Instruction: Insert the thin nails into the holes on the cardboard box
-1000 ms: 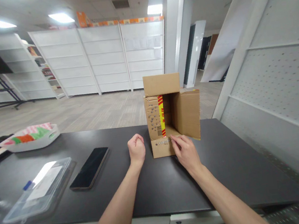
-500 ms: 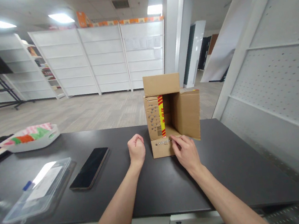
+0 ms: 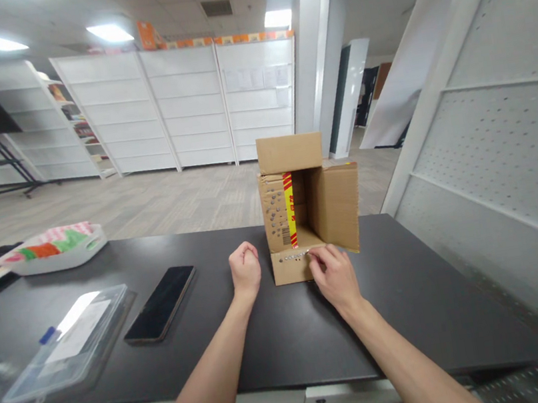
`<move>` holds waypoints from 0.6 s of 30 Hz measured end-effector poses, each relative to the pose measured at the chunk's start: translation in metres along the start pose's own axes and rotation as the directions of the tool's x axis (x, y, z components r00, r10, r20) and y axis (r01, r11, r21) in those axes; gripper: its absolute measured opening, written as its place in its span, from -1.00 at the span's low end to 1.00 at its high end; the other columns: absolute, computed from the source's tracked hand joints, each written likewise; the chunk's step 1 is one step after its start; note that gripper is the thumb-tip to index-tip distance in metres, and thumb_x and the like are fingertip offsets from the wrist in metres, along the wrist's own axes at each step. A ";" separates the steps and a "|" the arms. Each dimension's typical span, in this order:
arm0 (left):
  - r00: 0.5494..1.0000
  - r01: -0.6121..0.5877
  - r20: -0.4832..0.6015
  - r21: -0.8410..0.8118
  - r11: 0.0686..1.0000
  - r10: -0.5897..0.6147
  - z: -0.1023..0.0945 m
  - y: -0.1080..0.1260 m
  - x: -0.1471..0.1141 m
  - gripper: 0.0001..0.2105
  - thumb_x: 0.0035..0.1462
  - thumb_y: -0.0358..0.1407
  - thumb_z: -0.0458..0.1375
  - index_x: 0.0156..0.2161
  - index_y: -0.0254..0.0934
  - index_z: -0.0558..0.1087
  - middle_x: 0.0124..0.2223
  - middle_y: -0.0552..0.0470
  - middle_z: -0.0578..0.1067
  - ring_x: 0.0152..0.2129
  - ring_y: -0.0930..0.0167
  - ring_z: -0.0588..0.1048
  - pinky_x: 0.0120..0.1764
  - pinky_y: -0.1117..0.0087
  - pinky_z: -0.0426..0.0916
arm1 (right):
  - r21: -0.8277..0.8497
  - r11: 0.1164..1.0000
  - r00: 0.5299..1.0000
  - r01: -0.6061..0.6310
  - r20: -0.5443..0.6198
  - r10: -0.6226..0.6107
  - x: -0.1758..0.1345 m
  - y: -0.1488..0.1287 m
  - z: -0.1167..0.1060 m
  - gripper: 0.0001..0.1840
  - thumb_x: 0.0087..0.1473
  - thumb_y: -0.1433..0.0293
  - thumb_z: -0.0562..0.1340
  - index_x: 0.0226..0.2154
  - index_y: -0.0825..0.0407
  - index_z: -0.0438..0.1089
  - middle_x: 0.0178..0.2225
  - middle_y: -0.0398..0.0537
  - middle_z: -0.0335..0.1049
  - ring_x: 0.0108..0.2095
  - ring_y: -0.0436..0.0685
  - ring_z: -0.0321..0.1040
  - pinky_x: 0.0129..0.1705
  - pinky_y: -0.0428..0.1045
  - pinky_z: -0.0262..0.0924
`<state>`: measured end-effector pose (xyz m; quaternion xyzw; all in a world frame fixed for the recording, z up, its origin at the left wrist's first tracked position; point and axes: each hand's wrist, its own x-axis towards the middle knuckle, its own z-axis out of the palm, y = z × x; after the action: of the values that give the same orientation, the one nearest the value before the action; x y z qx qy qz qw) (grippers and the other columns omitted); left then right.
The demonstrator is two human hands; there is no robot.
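An open cardboard box (image 3: 320, 200) stands on the dark table with its opening facing me. Its lower flap (image 3: 289, 271) hangs down in front and carries a row of small silver tacks (image 3: 293, 256). At the right end of that row, my right hand (image 3: 333, 276) pinches a small silver tack (image 3: 307, 252) against the flap between thumb and fingertips. Left of the box, my left hand (image 3: 246, 272) is closed in a fist over the table; whatever it may hold is hidden. Several grey round studs (image 3: 275, 213) dot the box's left flap, beside yellow-and-red tape (image 3: 291, 208).
A black phone (image 3: 161, 304) lies left of my left arm, near a clear plastic case (image 3: 71, 345). Further back is a white basket (image 3: 63, 260) with colourful cloth. The table (image 3: 432, 312) ends beside a perforated white panel (image 3: 504, 153) on the right.
My right fingertips have shifted very slightly at the flap, and the tack between them shows more clearly. My left fist and the box stay in place.
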<state>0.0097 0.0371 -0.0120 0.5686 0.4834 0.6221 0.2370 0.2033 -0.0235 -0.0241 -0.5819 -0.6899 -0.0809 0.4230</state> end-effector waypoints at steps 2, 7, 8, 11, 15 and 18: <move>1.000 -0.002 0.001 0.005 1.000 0.002 0.000 0.000 0.000 -0.83 -0.13 -0.45 -0.11 -0.66 -0.24 0.17 -0.69 0.17 0.13 -0.68 0.50 0.15 -0.54 0.47 0.04 | -0.003 1.000 1.000 -0.011 0.011 0.011 0.000 0.001 0.000 -0.81 0.12 0.43 0.08 -0.27 0.03 0.39 -0.31 -0.06 0.40 -0.28 0.10 0.30 -0.21 0.00 0.03; 1.000 -0.003 0.001 0.003 1.000 0.003 0.000 0.002 0.000 -0.83 -0.14 -0.45 -0.11 -0.66 -0.24 0.17 -0.69 0.17 0.13 -0.68 0.50 0.15 -0.54 0.47 0.04 | -0.017 1.000 1.000 0.000 0.016 0.001 0.000 0.000 0.000 -0.80 0.11 0.45 0.08 -0.28 0.02 0.40 -0.33 -0.05 0.40 -0.29 0.11 0.31 -0.24 -0.01 0.04; 1.000 -0.001 0.001 0.002 1.000 0.001 0.000 0.003 0.000 -0.83 -0.14 -0.46 -0.11 -0.66 -0.24 0.17 -0.69 0.17 0.13 -0.69 0.50 0.14 -0.55 0.47 0.04 | -0.019 1.000 1.000 0.000 0.014 0.000 0.000 -0.001 0.000 -0.80 0.11 0.45 0.08 -0.28 0.01 0.41 -0.32 -0.05 0.41 -0.29 0.10 0.31 -0.24 -0.01 0.04; 1.000 0.009 0.004 -0.001 1.000 -0.009 0.000 0.003 -0.001 -0.83 -0.13 -0.45 -0.11 -0.66 -0.24 0.17 -0.70 0.17 0.12 -0.70 0.50 0.14 -0.56 0.47 0.02 | -0.015 1.000 1.000 -0.009 0.023 0.009 0.000 -0.001 0.000 -0.79 0.10 0.45 0.08 -0.29 0.00 0.41 -0.32 -0.07 0.41 -0.28 0.10 0.33 -0.23 -0.01 0.05; 1.000 0.014 0.006 -0.004 1.000 -0.014 0.000 0.003 -0.001 -0.83 -0.14 -0.45 -0.11 -0.66 -0.24 0.17 -0.70 0.17 0.12 -0.70 0.50 0.13 -0.57 0.47 0.01 | -0.014 1.000 0.999 -0.019 0.035 0.020 0.000 -0.002 0.000 -0.78 0.10 0.46 0.08 -0.28 -0.01 0.42 -0.31 -0.07 0.42 -0.28 0.10 0.34 -0.23 0.00 0.04; 1.000 0.008 0.008 -0.004 1.000 -0.008 0.000 0.003 -0.001 -0.83 -0.15 -0.45 -0.11 -0.66 -0.24 0.18 -0.70 0.17 0.12 -0.70 0.50 0.13 -0.58 0.47 0.01 | -0.008 1.000 0.999 -0.021 0.029 0.021 0.000 -0.002 0.001 -0.78 0.10 0.45 0.07 -0.29 -0.01 0.42 -0.32 -0.06 0.43 -0.30 0.11 0.34 -0.24 0.00 0.04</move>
<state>0.0103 0.0349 -0.0095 0.5689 0.4834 0.6196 0.2425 0.2013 -0.0238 -0.0242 -0.5917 -0.6895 -0.0707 0.4116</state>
